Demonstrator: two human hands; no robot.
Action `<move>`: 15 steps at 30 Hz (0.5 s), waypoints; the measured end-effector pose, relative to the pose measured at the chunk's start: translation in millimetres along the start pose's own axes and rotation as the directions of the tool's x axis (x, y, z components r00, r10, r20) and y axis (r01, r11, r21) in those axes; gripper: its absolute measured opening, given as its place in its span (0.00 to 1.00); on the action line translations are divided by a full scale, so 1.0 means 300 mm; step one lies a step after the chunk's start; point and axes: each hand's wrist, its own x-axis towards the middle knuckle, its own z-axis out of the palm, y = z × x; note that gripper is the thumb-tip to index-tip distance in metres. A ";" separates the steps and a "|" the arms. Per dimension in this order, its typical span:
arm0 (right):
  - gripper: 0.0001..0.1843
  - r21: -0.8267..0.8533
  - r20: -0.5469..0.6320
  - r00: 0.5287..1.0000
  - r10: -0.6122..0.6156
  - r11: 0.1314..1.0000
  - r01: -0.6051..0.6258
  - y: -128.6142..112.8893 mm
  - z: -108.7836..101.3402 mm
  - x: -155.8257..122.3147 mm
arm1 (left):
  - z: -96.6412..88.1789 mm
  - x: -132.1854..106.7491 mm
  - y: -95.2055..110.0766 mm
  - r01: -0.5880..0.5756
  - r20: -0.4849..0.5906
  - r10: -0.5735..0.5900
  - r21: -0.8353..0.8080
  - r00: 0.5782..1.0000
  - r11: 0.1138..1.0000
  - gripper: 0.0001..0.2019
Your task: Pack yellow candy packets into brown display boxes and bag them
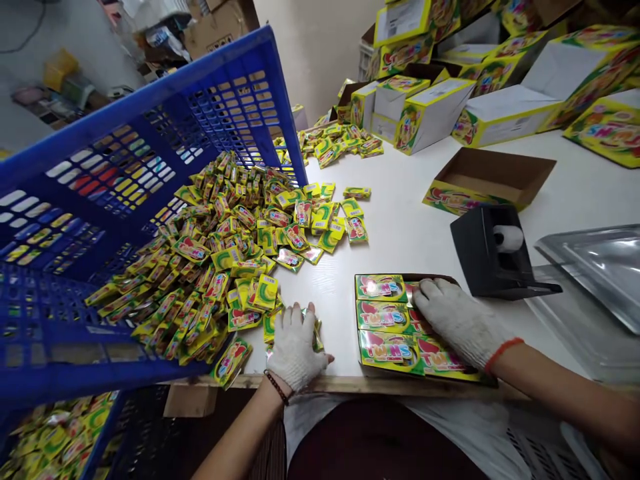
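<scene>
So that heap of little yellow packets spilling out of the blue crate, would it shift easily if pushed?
Probably yes. The packets lie loose and overlapping, so they would likely slide apart rather than move as one. Their glossy wrappers on the smooth white table look slippery. Each seems small, flat and light.

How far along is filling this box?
Done: three rows of packets lie flat in the near box, and closed boxes stand at the back. In hand: the right hand rests on the rows; the left hand covers loose packets. Left: a big pile spilling from the blue crate, plus an empty open box.
</scene>
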 end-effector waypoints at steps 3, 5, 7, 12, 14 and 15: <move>0.15 0.045 0.045 0.999 -0.012 0.999 0.010 -0.001 -0.013 0.003 | 0.019 -0.043 -0.033 0.016 0.023 -0.018 0.085 1.000 0.996 0.48; 0.16 0.086 0.063 0.998 0.003 0.996 -0.008 0.001 -0.015 0.000 | 0.035 -0.070 -0.048 0.013 -0.061 -0.008 0.080 0.998 0.997 0.46; 0.19 0.119 0.095 0.994 0.048 0.991 -0.059 0.004 -0.009 -0.003 | 0.042 -0.084 -0.071 0.044 -0.178 -0.031 0.066 0.984 0.997 0.39; 0.21 0.173 0.193 0.976 0.103 0.975 -0.137 0.019 0.008 0.019 | 0.002 -0.010 -0.171 0.261 -0.332 -0.210 0.117 0.920 0.958 0.30; 0.21 0.217 0.215 0.973 0.082 0.968 -0.129 0.033 0.003 0.029 | -0.025 0.054 -0.211 0.355 -0.282 -0.307 0.136 0.909 0.925 0.32; 0.21 0.245 0.216 0.974 0.063 0.963 -0.116 0.041 0.000 0.030 | -0.037 0.085 -0.227 0.384 -0.249 -0.344 0.135 0.905 0.914 0.33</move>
